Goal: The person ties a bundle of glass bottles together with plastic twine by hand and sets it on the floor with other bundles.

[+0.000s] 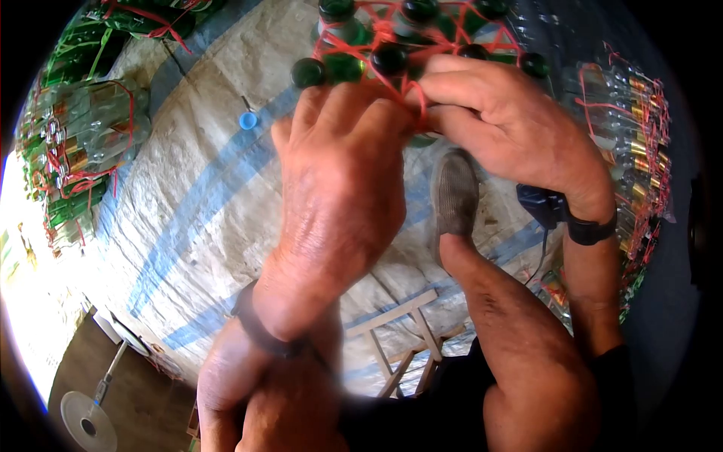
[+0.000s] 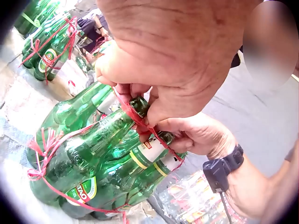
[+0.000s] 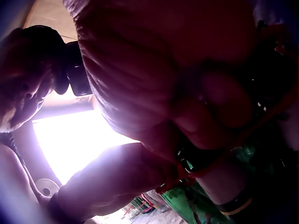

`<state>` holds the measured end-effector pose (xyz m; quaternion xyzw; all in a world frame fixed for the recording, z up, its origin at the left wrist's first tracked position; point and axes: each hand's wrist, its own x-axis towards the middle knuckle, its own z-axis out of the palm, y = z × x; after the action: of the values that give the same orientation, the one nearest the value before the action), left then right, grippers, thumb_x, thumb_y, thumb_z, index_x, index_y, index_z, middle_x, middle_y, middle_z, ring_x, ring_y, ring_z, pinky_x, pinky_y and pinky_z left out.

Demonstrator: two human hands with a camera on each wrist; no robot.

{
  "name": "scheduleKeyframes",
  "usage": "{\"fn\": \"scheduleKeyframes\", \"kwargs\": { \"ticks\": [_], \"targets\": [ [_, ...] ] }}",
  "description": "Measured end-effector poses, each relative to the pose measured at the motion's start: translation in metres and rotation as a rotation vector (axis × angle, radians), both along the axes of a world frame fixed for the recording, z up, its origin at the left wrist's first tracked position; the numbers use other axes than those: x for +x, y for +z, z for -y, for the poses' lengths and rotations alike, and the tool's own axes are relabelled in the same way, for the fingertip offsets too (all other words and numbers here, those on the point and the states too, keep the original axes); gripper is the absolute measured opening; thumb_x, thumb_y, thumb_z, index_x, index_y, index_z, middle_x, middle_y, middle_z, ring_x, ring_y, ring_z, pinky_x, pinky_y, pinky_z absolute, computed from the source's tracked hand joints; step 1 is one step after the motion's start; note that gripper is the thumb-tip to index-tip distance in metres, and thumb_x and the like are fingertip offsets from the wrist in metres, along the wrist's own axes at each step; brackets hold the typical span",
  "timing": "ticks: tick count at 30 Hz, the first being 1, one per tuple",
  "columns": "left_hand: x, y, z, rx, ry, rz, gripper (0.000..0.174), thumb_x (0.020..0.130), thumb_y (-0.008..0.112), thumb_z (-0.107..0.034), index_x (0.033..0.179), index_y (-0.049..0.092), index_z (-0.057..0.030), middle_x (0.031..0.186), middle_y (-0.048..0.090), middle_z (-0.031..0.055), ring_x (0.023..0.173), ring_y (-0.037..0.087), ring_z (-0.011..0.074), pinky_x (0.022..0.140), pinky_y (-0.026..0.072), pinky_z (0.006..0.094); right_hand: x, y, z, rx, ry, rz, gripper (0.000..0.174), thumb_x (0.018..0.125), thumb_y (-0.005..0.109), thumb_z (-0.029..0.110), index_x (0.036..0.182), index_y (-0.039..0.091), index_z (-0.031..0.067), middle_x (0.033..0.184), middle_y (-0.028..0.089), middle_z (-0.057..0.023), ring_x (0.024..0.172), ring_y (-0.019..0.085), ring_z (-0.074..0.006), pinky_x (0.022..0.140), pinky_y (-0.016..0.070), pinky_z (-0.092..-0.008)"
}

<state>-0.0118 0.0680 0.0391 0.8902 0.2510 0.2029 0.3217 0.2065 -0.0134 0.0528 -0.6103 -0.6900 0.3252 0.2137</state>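
A bundle of green glass bottles point(image 2: 93, 149) stands upright on the floor sheet, bound by red plastic string point(image 2: 135, 115) round the bodies and necks. My left hand point(image 1: 339, 173) pinches the string at the bottle necks, its fingertips close beside a bottle mouth. From the other side, my right hand point(image 1: 512, 120) grips the same string between thumb and fingers, next to the labelled necks. A red loop rises between the two hands in the head view. In the dim right wrist view, the string crosses a bottle neck point(image 3: 222, 182) under the fingers.
Tied green bottles point(image 2: 49, 56) stand farther off. Clear bottles point(image 1: 102, 124) lie bundled at the left, and gold-labelled ones point(image 1: 640, 143) at the right. A blue cap-like piece point(image 1: 248, 120) lies on the pale sheet point(image 1: 188, 218). A shoe point(image 1: 456, 192) is just below the right hand; a wooden stool point(image 1: 399, 324) stands behind.
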Motion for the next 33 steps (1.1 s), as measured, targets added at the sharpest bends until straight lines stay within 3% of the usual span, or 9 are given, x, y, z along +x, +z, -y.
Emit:
{"fn": "scheduleKeyframes", "kwargs": {
  "ticks": [5,18,20,21,23,27,30,33],
  "targets": [
    [0.001,-0.002,0.001,-0.026,0.011,0.048,0.014,0.089,0.074,0.004,0.101,0.073,-0.004,0.112,0.075,0.012,0.109,0.068,0.0362,0.097,0.0524,0.0456,-0.002,0.001,0.0,-0.039,-0.041,-0.053,0.007,0.097,0.065,0.0,0.102,0.069,-0.0005,0.096,0.061,-0.0137,0.093,0.065,-0.0324,0.082,0.0514,-0.0413],
    [-0.002,0.001,-0.004,-0.087,-0.024,0.03,0.014,0.091,0.072,0.004,0.103,0.073,-0.0031,0.113,0.076,0.0113,0.11,0.069,0.0333,0.099,0.0535,0.0433,-0.005,-0.002,0.004,0.089,-0.083,0.041,0.008,0.093,0.068,0.0,0.102,0.068,-0.0013,0.093,0.065,-0.0165,0.083,0.066,-0.0357,0.075,0.0509,-0.044],
    [-0.002,0.001,-0.004,-0.087,-0.023,0.031,0.014,0.091,0.072,0.004,0.104,0.073,-0.0029,0.113,0.076,0.011,0.11,0.069,0.0329,0.099,0.0534,0.0431,-0.008,0.007,0.002,-0.005,-0.13,-0.008,0.011,0.093,0.07,-0.004,0.102,0.067,-0.0017,0.093,0.07,-0.0154,0.083,0.073,-0.0282,0.074,0.0556,-0.0397],
    [-0.002,0.0,-0.005,-0.087,-0.023,0.031,0.014,0.091,0.072,0.004,0.104,0.073,-0.0029,0.113,0.076,0.011,0.11,0.069,0.0329,0.099,0.0534,0.0431,-0.01,0.006,0.003,-0.005,-0.13,-0.008,0.011,0.093,0.07,-0.004,0.102,0.067,-0.0017,0.093,0.07,-0.0154,0.083,0.073,-0.0282,0.074,0.0556,-0.0397],
    [-0.002,-0.001,-0.005,-0.09,-0.026,0.046,0.014,0.092,0.072,0.004,0.104,0.073,-0.0027,0.112,0.076,0.011,0.109,0.069,0.0328,0.099,0.0533,0.0428,-0.014,0.002,0.004,0.004,-0.237,-0.103,0.013,0.095,0.069,-0.008,0.106,0.067,-0.0017,0.092,0.074,-0.013,0.09,0.079,-0.0189,0.076,0.0601,-0.0326],
    [-0.002,0.0,-0.004,-0.105,-0.021,0.04,0.014,0.092,0.072,0.005,0.103,0.072,-0.0025,0.111,0.076,0.0109,0.109,0.068,0.0325,0.1,0.053,0.0425,-0.02,0.002,0.005,-0.044,-0.375,-0.224,0.013,0.099,0.067,-0.008,0.11,0.066,-0.002,0.088,0.076,-0.0101,0.097,0.079,-0.0151,0.081,0.062,-0.0279],
    [-0.002,0.0,-0.005,-0.105,-0.02,0.055,0.014,0.091,0.073,0.005,0.103,0.072,-0.0022,0.111,0.076,0.011,0.109,0.068,0.0323,0.1,0.0529,0.0422,-0.019,0.002,0.005,-0.05,-0.353,-0.186,0.012,0.101,0.067,-0.005,0.112,0.066,-0.0011,0.088,0.076,-0.0102,0.089,0.078,-0.0147,0.075,0.0603,-0.0282],
    [-0.003,0.001,-0.005,-0.105,-0.028,0.052,0.014,0.091,0.073,0.005,0.103,0.072,-0.0018,0.111,0.076,0.0112,0.109,0.068,0.0322,0.1,0.0529,0.0422,-0.017,-0.005,0.004,0.1,-0.253,-0.025,0.01,0.103,0.068,-0.003,0.112,0.067,-0.0001,0.088,0.075,-0.0114,0.082,0.076,-0.0166,0.071,0.0582,-0.0305]
  ]
}}
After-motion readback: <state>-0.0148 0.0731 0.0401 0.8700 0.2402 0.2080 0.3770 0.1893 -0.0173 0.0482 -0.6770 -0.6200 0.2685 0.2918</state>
